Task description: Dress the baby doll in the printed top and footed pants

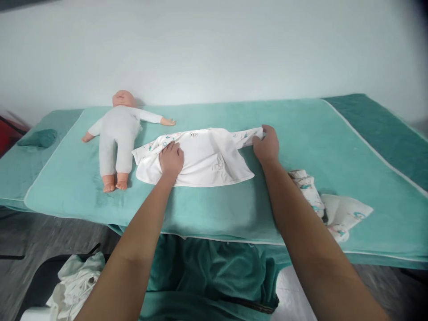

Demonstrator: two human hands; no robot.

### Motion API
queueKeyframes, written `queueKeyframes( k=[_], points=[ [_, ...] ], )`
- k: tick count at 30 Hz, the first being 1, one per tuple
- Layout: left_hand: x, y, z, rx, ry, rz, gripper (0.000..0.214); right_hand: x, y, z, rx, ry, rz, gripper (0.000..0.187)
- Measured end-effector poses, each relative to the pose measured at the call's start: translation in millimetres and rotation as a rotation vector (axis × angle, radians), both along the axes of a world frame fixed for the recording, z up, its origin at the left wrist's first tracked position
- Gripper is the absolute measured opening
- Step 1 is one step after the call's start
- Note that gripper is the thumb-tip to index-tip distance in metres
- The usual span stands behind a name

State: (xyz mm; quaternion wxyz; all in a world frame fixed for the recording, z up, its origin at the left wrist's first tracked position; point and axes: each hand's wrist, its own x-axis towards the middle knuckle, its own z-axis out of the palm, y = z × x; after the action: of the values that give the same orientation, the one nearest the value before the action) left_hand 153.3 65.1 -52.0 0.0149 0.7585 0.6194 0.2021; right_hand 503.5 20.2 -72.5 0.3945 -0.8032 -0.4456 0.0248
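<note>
A white baby shirt (207, 158) with printed sleeves lies spread on the teal blanket (301, 133), neck label facing away from me. My left hand (171, 159) rests flat on the shirt's left part, fingers stretched out. My right hand (266, 144) is closed around the end of the shirt's right sleeve, holding it out to the right. A baby doll (117, 133) in a pale grey suit lies on its back just left of the shirt, head toward the wall.
A crumpled printed garment (329, 203) lies on the blanket at the right. A rolled teal cloth (38, 137) sits at the far left. White cloth (78, 281) is bunched below the table's front edge, beside draped dark teal fabric (214, 276).
</note>
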Motion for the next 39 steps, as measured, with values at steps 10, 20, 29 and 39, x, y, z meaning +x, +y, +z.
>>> queueKeyframes(
  k=[10, 20, 29, 39],
  points=[
    [0, 0, -0.8, 0.012, -0.014, -0.005, 0.045, -6, -11, 0.7, 0.085, -0.062, -0.032, 0.05],
    [0, 0, -1.8, 0.023, -0.023, -0.013, 0.045, -45, -23, 16.0, -0.096, -0.349, 0.456, 0.044],
    [0, 0, -1.8, 0.024, -0.048, -0.015, 0.043, -51, -21, 17.7, -0.341, -0.343, 0.253, 0.061],
    [-1, 1, -5.4, 0.037, -0.084, -0.018, 0.04, -43, -19, 23.0, -0.082, -0.245, 0.127, 0.049]
  ],
)
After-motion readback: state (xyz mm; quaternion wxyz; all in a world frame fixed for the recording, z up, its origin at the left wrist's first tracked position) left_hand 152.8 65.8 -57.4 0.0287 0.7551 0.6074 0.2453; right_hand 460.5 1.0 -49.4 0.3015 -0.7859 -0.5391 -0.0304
